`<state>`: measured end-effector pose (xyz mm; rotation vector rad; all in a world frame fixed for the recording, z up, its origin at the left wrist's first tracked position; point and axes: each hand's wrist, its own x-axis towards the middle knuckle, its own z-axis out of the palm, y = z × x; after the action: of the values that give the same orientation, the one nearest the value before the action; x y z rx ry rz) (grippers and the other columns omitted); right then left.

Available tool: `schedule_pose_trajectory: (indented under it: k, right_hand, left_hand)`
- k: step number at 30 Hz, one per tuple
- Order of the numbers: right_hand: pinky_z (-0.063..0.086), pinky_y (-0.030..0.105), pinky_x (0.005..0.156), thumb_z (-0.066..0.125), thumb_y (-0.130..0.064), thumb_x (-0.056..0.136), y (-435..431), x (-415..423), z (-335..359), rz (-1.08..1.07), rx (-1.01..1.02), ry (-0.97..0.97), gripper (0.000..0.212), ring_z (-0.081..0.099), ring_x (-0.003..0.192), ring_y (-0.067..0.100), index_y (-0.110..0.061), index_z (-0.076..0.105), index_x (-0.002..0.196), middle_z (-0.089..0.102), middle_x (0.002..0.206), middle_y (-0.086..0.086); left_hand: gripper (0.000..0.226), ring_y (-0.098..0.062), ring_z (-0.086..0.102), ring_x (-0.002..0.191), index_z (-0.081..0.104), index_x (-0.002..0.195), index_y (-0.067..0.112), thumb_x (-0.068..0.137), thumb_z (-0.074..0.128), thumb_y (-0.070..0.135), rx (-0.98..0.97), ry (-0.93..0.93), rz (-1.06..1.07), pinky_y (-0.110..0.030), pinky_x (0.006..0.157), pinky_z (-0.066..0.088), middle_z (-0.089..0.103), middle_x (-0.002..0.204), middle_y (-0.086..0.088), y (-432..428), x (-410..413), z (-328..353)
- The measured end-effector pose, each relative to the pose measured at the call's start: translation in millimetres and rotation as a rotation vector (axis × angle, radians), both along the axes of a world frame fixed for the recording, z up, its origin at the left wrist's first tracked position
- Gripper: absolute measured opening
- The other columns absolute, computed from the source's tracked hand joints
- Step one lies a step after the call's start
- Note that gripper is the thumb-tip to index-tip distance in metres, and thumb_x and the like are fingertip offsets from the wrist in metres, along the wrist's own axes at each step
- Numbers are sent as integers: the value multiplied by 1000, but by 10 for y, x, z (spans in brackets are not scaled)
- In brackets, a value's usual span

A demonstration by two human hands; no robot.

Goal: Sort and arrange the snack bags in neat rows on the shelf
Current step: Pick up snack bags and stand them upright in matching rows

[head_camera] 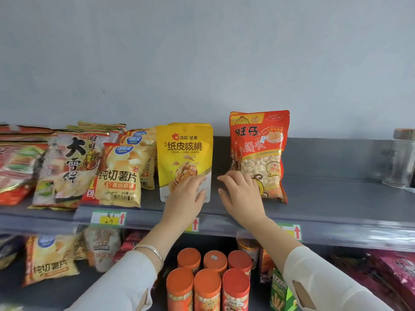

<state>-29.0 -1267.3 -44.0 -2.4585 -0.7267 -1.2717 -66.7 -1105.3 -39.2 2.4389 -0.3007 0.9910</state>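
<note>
On the upper shelf [336, 198] the yellow bag [185, 151] stands upright near the front edge, just beside the chips bags [120, 176]. The left hand [186, 196] rests on its lower right corner with fingers [195, 181] nearly straight, gripping nothing. The right hand [241, 194] is spread open over the bare gap between the yellow bag and the red bag [260, 151], in front of the red bag's lower left corner, and open shelf runs from the red bag to a clear jar [402, 158] at the right edge.
</note>
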Motion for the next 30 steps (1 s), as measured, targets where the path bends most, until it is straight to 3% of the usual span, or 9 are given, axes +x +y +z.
schedule_pose_trajectory:
  k: [9, 16, 21, 26, 30]
  right_hand:
    - [49, 37, 60, 46, -30, 82, 776, -196, -182, 215, -50, 26, 29, 60, 83, 29, -18, 67, 97, 64, 95, 3]
    - [55, 39, 74, 42, -29, 85, 1332, -233, -100, 360, -123, 126, 38, 61, 94, 31, -15, 64, 113, 61, 110, 8]
    - [50, 44, 87, 48, -26, 95, 1845, -151, -46, 330, -173, 308, 50, 54, 115, 38, -19, 38, 143, 30, 149, 15]
    - [47, 45, 97, 46, -39, 97, 2301, -25, -48, 248, -79, 458, 65, 50, 123, 39, -30, 12, 151, 8, 158, 11]
    - [47, 43, 99, 52, -23, 95, 2486, 67, -44, 266, -40, 494, 72, 46, 129, 34, -35, 9, 151, 3, 160, 7]
  left_hand:
    - [39, -16, 49, 116, 45, 135, 23, 97, 46, 25, 8, 79, 238, -30, 85, 45, 52, 127, 4, 741, -472, -210]
    - [42, -19, 45, 122, 45, 135, 20, 94, 51, 26, 46, 20, 329, -33, 95, 40, 49, 133, 1, 1261, -422, -133]
    - [56, -22, 31, 135, 33, 142, 28, 91, 54, 36, 119, 41, 396, -38, 105, 32, 35, 145, 1, 1683, -188, -52]
    - [63, -30, 20, 139, 25, 145, 29, 90, 55, 38, 52, 61, 332, -47, 108, 29, 17, 152, -8, 2100, 22, 10]
    - [76, -31, 15, 142, 14, 147, 30, 86, 57, 47, -64, 125, 214, -46, 107, 32, 6, 156, -9, 2361, 156, 3]
